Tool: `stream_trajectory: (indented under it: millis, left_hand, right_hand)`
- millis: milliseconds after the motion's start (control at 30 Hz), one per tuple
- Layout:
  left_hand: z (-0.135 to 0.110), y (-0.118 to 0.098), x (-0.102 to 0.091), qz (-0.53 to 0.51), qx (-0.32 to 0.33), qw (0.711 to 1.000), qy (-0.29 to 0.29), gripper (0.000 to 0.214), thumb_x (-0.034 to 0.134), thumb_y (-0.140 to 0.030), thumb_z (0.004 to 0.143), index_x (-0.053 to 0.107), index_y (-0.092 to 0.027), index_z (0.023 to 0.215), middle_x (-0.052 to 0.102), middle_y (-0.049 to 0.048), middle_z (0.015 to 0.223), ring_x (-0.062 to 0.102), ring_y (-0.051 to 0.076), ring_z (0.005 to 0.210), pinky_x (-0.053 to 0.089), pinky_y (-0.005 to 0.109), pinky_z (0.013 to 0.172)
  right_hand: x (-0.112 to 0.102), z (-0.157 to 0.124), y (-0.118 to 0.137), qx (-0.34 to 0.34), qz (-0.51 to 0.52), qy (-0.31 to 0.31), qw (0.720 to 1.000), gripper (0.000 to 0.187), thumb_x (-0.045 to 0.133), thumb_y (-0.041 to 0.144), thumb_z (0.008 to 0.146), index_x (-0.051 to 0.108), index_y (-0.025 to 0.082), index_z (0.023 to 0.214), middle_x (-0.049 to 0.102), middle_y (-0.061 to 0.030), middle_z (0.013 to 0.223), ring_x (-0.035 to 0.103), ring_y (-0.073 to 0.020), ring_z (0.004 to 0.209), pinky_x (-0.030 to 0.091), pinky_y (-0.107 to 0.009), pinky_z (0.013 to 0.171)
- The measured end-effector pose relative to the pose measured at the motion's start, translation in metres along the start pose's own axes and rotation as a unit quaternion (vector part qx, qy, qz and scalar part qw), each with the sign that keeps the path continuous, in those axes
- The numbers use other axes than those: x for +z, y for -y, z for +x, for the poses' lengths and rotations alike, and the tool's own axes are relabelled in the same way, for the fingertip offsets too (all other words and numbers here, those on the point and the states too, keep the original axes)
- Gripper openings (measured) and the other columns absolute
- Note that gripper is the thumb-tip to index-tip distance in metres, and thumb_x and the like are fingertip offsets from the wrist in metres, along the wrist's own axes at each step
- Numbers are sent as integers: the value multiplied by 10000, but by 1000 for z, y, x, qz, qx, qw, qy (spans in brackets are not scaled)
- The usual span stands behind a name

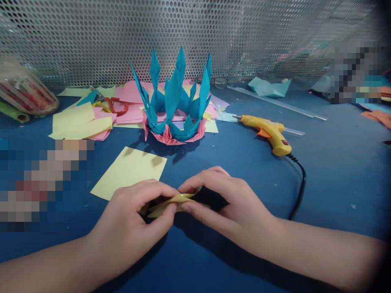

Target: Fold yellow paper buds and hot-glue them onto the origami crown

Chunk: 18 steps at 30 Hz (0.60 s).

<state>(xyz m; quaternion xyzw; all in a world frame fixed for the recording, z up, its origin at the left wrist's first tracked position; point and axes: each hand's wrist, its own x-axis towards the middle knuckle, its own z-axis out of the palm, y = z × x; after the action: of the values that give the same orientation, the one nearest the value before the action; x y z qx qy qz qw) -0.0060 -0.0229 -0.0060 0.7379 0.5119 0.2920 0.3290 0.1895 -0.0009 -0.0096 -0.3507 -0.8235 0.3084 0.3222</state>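
A small piece of folded yellow paper [183, 198] is pinched between my two hands, low over the blue tabletop. My left hand [137, 215] grips it from the left with thumb and forefinger, and my right hand [229, 203] holds it from the right in the same way. Fingers cover parts of the folds. Just behind my left hand lies a flat square of pale yellow paper [131, 169]. Farther back stands a blue folded-paper crown [174, 101] with tall points and a pink paper rim [171, 140].
A yellow glue gun [271, 132] lies at the right, its black cord [301, 189] running forward. Behind the crown are loose coloured sheets [130, 97] and red-handled scissors [120, 106]. A jar [27, 89] stands at left; perforated metal [244, 36] closes the back.
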Motion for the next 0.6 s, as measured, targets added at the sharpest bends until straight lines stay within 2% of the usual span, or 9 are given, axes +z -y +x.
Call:
stream_trajectory:
  millis: [233, 433, 600]
  left_hand:
    - [-1, 3, 0, 12, 19, 1000, 4, 71, 677, -186, 784, 713, -246, 774, 673, -74, 669, 596, 78, 593, 428, 164, 538]
    - [-1, 7, 2, 6, 61, 998, 0, 152, 617, -130, 823, 677, -220, 716, 653, -69, 646, 587, 72, 605, 429, 165, 567]
    - [-4, 7, 2, 23, 110, 993, 19, 191, 586, -70, 813, 581, -201, 675, 607, -65, 641, 571, 80, 621, 428, 176, 584]
  right_hand:
    - [1, -2, -2, -12, 21, -7, 1000, 50, 664, 143, 869, 684, 189, 875, 727, 27, 780, 653, -89, 696, 462, -184, 663]
    - [2, -3, 1, -18, 48, -5, 999, 42, 665, 143, 868, 699, 162, 883, 725, -2, 784, 666, -92, 712, 495, -159, 673]
    - [0, -4, 6, -65, 63, -19, 996, 71, 717, 158, 828, 695, 152, 895, 736, -19, 807, 670, -110, 758, 529, -177, 721]
